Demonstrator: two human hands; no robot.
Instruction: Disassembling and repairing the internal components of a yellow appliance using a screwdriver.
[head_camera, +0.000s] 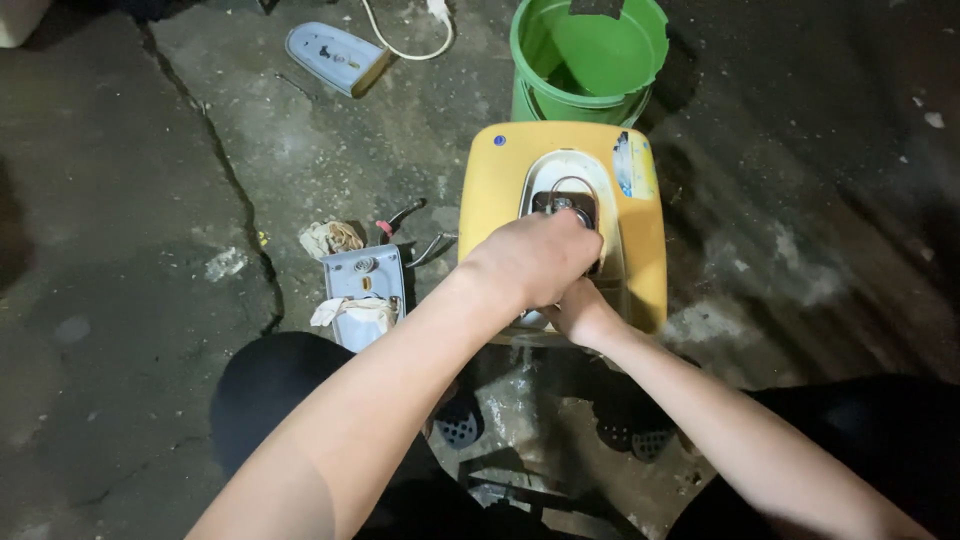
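Both hands (560, 280) work inside yellow casing (490, 200) bearing blue label (635, 165).

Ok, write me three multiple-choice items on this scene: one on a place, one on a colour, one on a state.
1. Where does the green bucket stand?
A. Just beyond the yellow appliance
B. Between the person's knees
C. On top of the grey cover plate

2. What colour is the casing the hands work on?
A. Red
B. Yellow
C. Black

3. How is the left hand placed?
A. Lying flat on the floor
B. Closed over the round opening in the casing's top
C. Holding the bucket's rim

Answers:
1 A, the bucket sits on the concrete right past the casing's far edge.
2 B, the casing is plainly yellow with a white inset.
3 B, its fingers curl down over the opening, with the right hand tucked just below it against the casing.
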